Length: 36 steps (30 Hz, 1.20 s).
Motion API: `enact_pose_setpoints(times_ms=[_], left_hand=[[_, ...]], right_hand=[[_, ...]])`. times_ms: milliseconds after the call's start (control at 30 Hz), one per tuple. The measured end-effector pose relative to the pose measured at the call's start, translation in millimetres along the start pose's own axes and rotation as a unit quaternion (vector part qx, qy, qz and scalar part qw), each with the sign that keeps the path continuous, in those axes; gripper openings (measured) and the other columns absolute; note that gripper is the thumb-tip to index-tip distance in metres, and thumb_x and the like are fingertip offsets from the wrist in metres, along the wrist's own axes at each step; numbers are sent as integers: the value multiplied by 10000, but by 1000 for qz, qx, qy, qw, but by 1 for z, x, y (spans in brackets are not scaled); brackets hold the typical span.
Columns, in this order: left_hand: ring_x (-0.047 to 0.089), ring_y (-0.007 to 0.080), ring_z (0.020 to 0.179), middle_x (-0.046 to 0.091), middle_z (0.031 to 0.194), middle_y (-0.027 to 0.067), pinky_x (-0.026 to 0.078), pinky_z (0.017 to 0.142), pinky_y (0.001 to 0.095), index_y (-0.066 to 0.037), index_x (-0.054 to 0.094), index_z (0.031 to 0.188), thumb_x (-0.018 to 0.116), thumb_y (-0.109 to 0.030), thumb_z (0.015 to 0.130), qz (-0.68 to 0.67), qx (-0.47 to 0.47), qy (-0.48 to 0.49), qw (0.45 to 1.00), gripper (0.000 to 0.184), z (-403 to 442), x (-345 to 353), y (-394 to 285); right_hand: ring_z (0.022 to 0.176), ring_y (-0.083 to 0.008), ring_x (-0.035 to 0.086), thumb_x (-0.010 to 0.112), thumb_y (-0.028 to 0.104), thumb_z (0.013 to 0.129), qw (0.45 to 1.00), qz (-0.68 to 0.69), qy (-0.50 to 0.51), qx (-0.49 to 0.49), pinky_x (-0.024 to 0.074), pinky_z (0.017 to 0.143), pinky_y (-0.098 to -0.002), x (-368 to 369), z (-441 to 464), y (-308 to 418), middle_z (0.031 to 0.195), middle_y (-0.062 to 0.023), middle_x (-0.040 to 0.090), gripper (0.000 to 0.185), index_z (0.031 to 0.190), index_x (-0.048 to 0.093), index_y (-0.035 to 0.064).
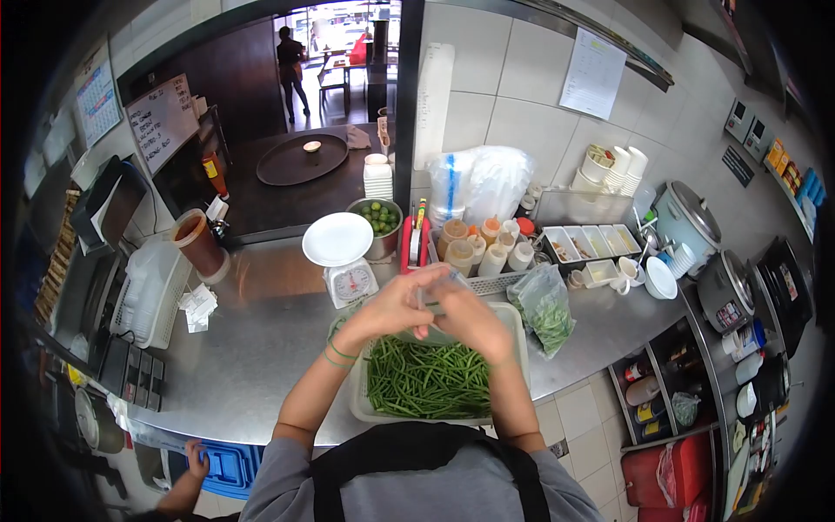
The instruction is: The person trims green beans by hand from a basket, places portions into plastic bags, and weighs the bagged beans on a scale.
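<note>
At the near side of the brushed-steel table [235, 357], slender, matte green beans [426, 378] lie tangled in a pale rectangular tub [358, 400]. Above its far part, right hand [391, 304] and left hand [474, 320] meet; each grip is partly closed, fingers bent about thin clear plastic [430, 297], its outline blurred. Left of them: round white plate [337, 240] on a dial scale [352, 283]. Right: crinkled bag of greens [543, 313]. Far side: squeeze bottles [493, 259], smooth tiled wall [474, 52]. Beyond the opening, far left: round dark tray [280, 167], standing person [292, 74].
</note>
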<state>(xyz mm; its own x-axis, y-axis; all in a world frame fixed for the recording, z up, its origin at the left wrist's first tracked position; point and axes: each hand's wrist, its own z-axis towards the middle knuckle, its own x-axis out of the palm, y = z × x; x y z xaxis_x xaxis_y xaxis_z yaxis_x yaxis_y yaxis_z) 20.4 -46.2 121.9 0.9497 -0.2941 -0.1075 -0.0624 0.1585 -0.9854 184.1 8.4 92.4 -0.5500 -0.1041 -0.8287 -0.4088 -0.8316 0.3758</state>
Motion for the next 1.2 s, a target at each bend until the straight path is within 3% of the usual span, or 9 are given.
enact_pose_setpoints(times_ms=[167, 300, 400, 500, 567, 667, 900, 1067, 1200], left_hand=[[568, 57, 508, 573, 1168, 99, 492, 497, 194, -14, 387, 1352, 520, 87, 692, -57, 33, -53, 996, 681, -4, -43, -45], [530, 43, 465, 650, 807, 41, 461, 507, 177, 23, 415, 1324, 518, 79, 708, 25, 89, -140, 986, 627, 6, -97, -67], [539, 42, 513, 592, 688, 6, 461, 513, 184, 14, 420, 1322, 512, 85, 725, 40, 99, -207, 973, 609, 24, -136, -59], [546, 48, 539, 627, 857, 58, 468, 515, 193, 11, 398, 1337, 513, 101, 719, 96, 102, -265, 954, 634, 31, -150, -43], [571, 60, 575, 458, 1334, 103, 478, 516, 198, -10, 377, 1356, 495, 125, 699, 182, 145, -273, 933, 682, 32, -155, -18], [576, 55, 610, 356, 1428, 98, 483, 531, 196, -60, 412, 1354, 475, 142, 662, 259, 157, -283, 910, 724, 18, -146, 16], [551, 26, 691, 319, 1449, 100, 476, 563, 178, -74, 409, 1361, 482, 141, 708, 219, 141, -310, 914, 691, -19, -121, 75], [520, 33, 611, 301, 1442, 115, 493, 568, 192, -102, 570, 1230, 607, 66, 739, 287, 149, -324, 889, 520, -37, -108, 87], [506, 63, 625, 319, 1400, 118, 474, 569, 184, -123, 673, 1075, 686, 1, 721, 374, 136, -349, 848, 376, -50, -91, 84]], right_hand=[[847, -289, 592, 636, 11, 776, 948, 82, -307, -14, 469, 755, -349, -80, -3, 54, 930, -160, 599, 221, 989, 594, -34], [812, -203, 595, 640, 7, 786, 926, 156, -342, 36, 470, 726, -292, -70, -20, 38, 899, -114, 604, 157, 937, 609, -27], [770, -177, 598, 631, 1, 792, 928, 207, -303, 69, 474, 696, -269, -52, -29, 24, 874, -102, 614, 121, 909, 619, -29], [757, -172, 599, 623, 0, 800, 923, 236, -290, 92, 474, 690, -260, -44, -36, 23, 840, -98, 613, 102, 896, 622, -32], [757, -169, 602, 620, -2, 802, 918, 248, -292, 98, 474, 690, -256, -40, -40, 18, 831, -98, 613, 94, 891, 622, -33], [761, -168, 607, 616, -2, 807, 916, 258, -284, 115, 475, 689, -254, -37, -46, 15, 830, -98, 615, 89, 890, 623, -34], [808, -152, 606, 610, 20, 824, 927, 272, -215, 142, 483, 717, -258, -5, -49, 2, 866, -88, 627, 97, 904, 631, -29], [748, -307, 620, 633, 109, 797, 964, 196, -111, 144, 486, 671, -372, 52, -49, -17, 842, -144, 626, 135, 881, 614, 6], [769, -341, 607, 623, 138, 800, 971, 145, -27, 187, 481, 674, -415, 86, -54, -23, 863, -128, 629, 120, 857, 612, 32]])
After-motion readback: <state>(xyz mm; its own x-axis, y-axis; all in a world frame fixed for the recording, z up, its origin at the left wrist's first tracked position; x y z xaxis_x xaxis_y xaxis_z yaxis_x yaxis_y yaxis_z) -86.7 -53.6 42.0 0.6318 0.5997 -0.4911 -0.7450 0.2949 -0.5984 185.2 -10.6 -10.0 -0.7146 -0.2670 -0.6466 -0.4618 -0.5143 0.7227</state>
